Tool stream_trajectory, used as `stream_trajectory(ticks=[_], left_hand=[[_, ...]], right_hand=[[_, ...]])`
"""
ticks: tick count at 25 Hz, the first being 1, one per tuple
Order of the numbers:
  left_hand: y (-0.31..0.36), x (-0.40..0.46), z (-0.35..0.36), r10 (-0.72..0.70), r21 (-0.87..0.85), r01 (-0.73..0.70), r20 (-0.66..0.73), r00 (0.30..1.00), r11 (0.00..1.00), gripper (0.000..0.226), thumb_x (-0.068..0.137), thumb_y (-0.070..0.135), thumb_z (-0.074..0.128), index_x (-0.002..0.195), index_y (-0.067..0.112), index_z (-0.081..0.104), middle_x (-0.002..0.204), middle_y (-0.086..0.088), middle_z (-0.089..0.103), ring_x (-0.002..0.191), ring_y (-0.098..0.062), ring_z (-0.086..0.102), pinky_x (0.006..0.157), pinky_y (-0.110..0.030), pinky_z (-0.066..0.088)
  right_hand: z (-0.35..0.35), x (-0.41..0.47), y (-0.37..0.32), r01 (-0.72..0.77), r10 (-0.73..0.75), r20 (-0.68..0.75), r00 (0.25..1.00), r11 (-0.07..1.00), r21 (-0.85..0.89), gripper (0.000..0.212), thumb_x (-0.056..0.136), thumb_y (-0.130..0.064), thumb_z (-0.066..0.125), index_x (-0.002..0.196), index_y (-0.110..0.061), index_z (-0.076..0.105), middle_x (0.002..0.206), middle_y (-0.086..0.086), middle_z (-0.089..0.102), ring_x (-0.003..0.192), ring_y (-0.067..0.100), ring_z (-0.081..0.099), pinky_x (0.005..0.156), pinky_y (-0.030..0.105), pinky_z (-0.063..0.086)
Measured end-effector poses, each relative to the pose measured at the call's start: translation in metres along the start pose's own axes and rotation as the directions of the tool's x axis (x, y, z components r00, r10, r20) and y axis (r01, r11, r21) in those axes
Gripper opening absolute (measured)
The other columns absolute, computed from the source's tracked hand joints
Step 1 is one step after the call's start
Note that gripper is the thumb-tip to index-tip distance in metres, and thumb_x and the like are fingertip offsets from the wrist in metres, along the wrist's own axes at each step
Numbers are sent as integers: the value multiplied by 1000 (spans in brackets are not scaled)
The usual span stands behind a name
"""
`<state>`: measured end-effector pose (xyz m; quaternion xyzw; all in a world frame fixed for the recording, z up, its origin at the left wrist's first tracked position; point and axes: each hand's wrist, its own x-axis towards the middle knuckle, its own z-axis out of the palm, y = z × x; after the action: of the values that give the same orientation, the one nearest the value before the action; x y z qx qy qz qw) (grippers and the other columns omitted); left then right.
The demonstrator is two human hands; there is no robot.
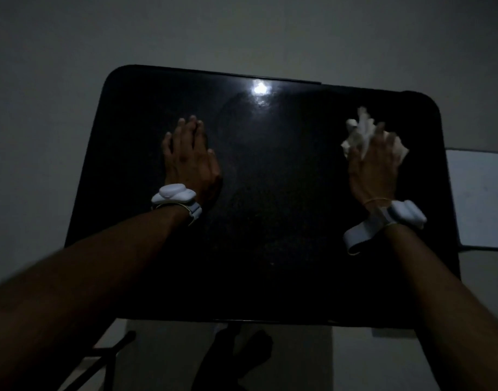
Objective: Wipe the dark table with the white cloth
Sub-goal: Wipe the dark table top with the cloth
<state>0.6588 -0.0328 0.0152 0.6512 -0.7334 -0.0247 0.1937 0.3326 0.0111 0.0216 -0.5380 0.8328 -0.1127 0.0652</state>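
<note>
The dark glossy table (270, 221) fills the middle of the dim view, with a bright light reflection near its far edge. My right hand (374, 167) presses down on a crumpled white cloth (358, 131) at the table's far right; the cloth sticks out past my fingers on the left, front and right. My left hand (190, 159) lies flat, palm down, fingers together, on the table's left half and holds nothing. Both wrists carry white strapped devices.
A pale flat surface (479, 198) adjoins the table's right edge. Below the near edge I see a dark bar (106, 359) at the left and a dark shape (236, 359) on the light floor. The room is very dark.
</note>
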Motion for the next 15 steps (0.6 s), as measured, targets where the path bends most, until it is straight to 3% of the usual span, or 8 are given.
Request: stream_trajectory(ticks=[2, 5, 10, 12, 15], left_hand=[[0, -1, 0, 5, 1, -5, -11, 1000, 1000, 56, 93, 21, 46, 146, 2, 43, 155, -18, 40, 145, -34, 34, 118, -53, 21], [0, 0, 1, -3, -2, 3, -11, 1000, 1000, 56, 93, 21, 46, 145, 2, 43, 155, -17, 41, 145, -33, 34, 118, -53, 21], [-2, 0, 1, 4, -11, -4, -25, 1000, 1000, 55, 92, 20, 46, 144, 1, 45, 154, -18, 42, 145, -34, 35, 118, -53, 22], [-3, 0, 2, 12, -25, -12, -13, 1000, 1000, 52, 96, 20, 43, 144, 0, 45, 154, -19, 42, 145, -34, 34, 118, -53, 22], [-7, 1, 5, 1, -31, -3, -78, 997, 1000, 48, 100, 21, 36, 142, 1, 48, 151, -17, 47, 143, -31, 39, 118, -50, 25]], right_hand=[[1, -31, -1, -159, 162, -47, 986, 985, 61, 62, 99, -39, 27, 151, -7, 13, 160, 14, 19, 148, 33, 13, 120, 54, 9], [13, -98, -44, -124, 127, -74, 989, 991, 42, 60, 100, -38, 26, 151, -8, 15, 160, 14, 19, 148, 33, 14, 118, 57, 13], [28, -181, -139, 234, -243, 102, 965, 968, 88, 57, 100, -36, 26, 152, -16, 14, 162, 10, 10, 150, 29, 1, 121, 52, 7], [30, -167, -159, 369, -390, 156, 908, 918, 147, 59, 98, -33, 32, 153, -18, 14, 163, 6, 10, 151, 25, -1, 122, 49, 7], [37, -111, -169, 520, -555, 144, 820, 826, 219, 58, 96, -30, 38, 150, -15, 23, 161, 5, 22, 150, 25, 11, 121, 48, 12]])
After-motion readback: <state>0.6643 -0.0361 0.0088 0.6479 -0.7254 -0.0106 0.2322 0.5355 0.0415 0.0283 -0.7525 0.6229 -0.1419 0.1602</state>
